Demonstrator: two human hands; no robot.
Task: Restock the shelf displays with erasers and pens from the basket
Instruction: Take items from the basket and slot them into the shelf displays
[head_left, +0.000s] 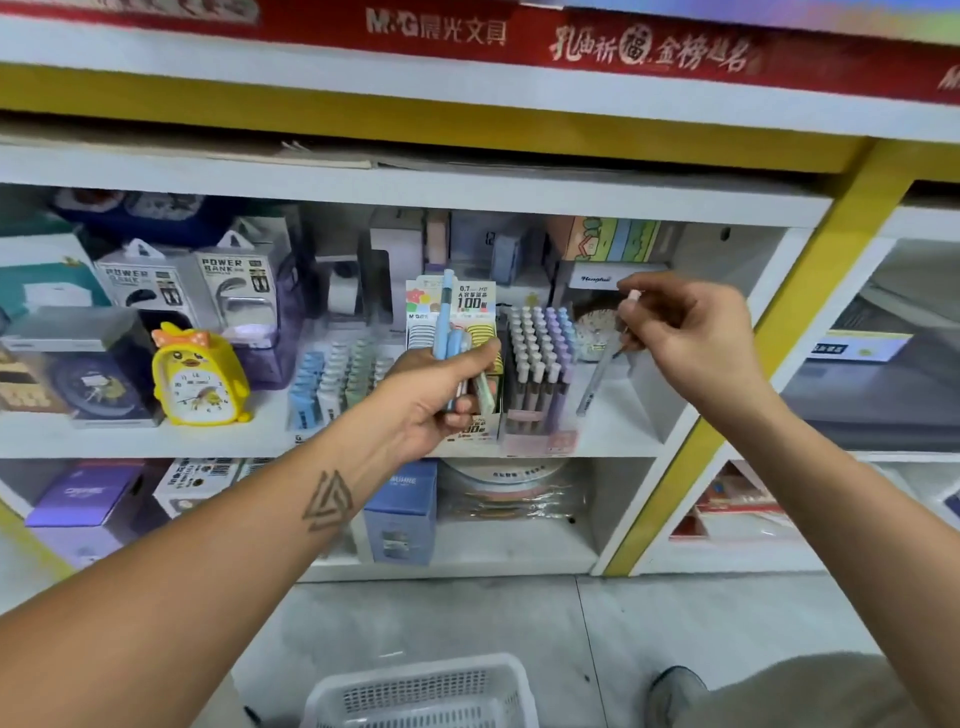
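Nearest, at the bottom edge, a white basket (423, 693) is seen on the grey floor (467, 618), with a shoe (675, 693) to its right. What the basket holds cannot be made out.

Further off, in front of the middle shelf (623, 431), a small bundle of pens (452, 358) is gripped in the left hand (441, 400), fingers curled round the barrels; one blue pen stands upright above the others. To the right, a single pen (605, 358) is pinched near its pale cap by the fingertips of the right hand (685, 332), and its barrel hangs slanting down and left, just beside the right side of the pen display (540, 374).

That display is seen packed with upright pens in rows of white, lilac and blue caps. Left of it stands a box of lead refills (475, 312), partly hidden by the left hand, and further left a rack of erasers (337, 379). A yellow duck clock (200, 382) stands well to the left.

The step in hand is judged to be the seating of the single pen. It would be done well if the pen were turned upright, tip down, and a free slot were found first; the rows look nearly full. The pen should be lowered straight so that neighbouring caps are not knocked. The bundle is best kept clear of the display meanwhile.
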